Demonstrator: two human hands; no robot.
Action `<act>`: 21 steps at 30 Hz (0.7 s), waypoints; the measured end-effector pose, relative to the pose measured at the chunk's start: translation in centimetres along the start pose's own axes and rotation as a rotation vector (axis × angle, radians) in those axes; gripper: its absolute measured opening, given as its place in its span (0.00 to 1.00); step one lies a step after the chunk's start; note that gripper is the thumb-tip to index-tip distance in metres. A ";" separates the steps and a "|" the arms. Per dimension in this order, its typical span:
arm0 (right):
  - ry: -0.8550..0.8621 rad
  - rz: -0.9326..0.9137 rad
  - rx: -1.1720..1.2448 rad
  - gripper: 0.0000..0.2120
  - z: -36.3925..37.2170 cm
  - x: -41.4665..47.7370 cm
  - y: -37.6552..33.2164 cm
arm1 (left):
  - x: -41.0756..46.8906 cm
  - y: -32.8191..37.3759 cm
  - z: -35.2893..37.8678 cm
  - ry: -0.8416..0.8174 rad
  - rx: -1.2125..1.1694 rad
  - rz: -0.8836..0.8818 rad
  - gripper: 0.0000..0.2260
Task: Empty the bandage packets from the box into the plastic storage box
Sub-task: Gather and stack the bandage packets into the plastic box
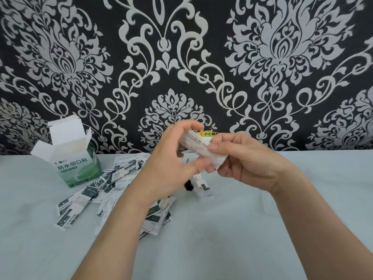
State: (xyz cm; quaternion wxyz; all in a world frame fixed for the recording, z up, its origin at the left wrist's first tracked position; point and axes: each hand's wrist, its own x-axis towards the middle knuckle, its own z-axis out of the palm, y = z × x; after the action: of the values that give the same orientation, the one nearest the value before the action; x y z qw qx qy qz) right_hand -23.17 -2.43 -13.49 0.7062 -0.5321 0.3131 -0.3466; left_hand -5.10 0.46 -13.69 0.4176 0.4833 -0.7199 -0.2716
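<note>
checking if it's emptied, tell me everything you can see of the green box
The box is a small white and green carton with Chinese print on its front. It stands upright at the left of the table, near the wall, with its top flaps open. Its inside is hidden. Loose packets lie against its base. Neither hand touches it.

Single head-worn wide-angle camera, facing forward and down from close range. The surface point(262, 229) fills the lower frame; patterned wall point(181, 57) stands directly behind.
</note>
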 end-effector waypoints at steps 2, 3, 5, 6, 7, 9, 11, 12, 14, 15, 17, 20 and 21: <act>-0.004 0.009 -0.021 0.05 -0.4 -0.3 -0.2 | 0.1 0.0 -0.6 0.037 -0.153 -0.003 0.19; -0.008 0.013 -0.014 0.06 -0.5 -0.4 -0.2 | 0.1 0.0 -0.7 0.078 -0.202 -0.016 0.17; 0.002 0.015 -0.010 0.08 -0.4 -0.5 -0.3 | 0.3 -0.3 -0.7 0.180 -0.231 -0.048 0.13; 0.023 0.011 -0.033 0.08 -0.2 -0.6 -0.4 | 0.3 -0.4 -0.6 0.230 -0.226 -0.069 0.12; 0.059 -0.001 -0.091 0.08 0.0 -0.6 -0.5 | 0.4 -0.6 -0.5 0.275 -0.222 -0.093 0.11; 0.170 -0.056 -0.324 0.08 0.7 -0.5 -0.8 | 0.6 -0.9 -0.2 0.357 -0.231 -0.140 0.10; 0.318 -0.136 -0.580 0.09 1.3 -0.1 -0.6 | 0.7 -1.2 0.1 0.416 -0.269 -0.176 0.08; 0.395 -0.177 -0.679 0.09 1.7 0.1 -0.3 | 0.7 -1.2 0.3 0.435 -0.292 -0.188 0.07; 0.527 -0.241 -0.799 0.09 2.3 0.7 0.3 | 0.8 -1.2 0.7 0.455 -0.314 -0.191 0.07; 0.571 -0.263 -0.842 0.08 2.5 0.9 0.6 | 0.8 -1.1 0.8 0.449 -0.319 -0.183 0.06; 0.615 -0.306 -0.896 0.09 2.5 1.0 0.7 | 0.8 -0.7 1.0 0.408 -0.346 -0.173 0.04; 0.617 -0.361 -0.895 0.09 2.4 0.9 0.8 | 0.9 -0.4 1.0 0.338 -0.419 -0.243 0.07; 0.609 -0.375 -0.889 0.10 2.3 0.9 0.9 | 0.9 -0.4 1.0 0.318 -0.450 -0.285 0.08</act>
State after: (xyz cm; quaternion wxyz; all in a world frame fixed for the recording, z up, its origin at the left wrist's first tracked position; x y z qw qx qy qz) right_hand -20.66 -1.71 -13.90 0.2187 -0.7007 0.5186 -0.4384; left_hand -5.91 -0.58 -14.18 0.5792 0.5112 -0.4924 -0.4010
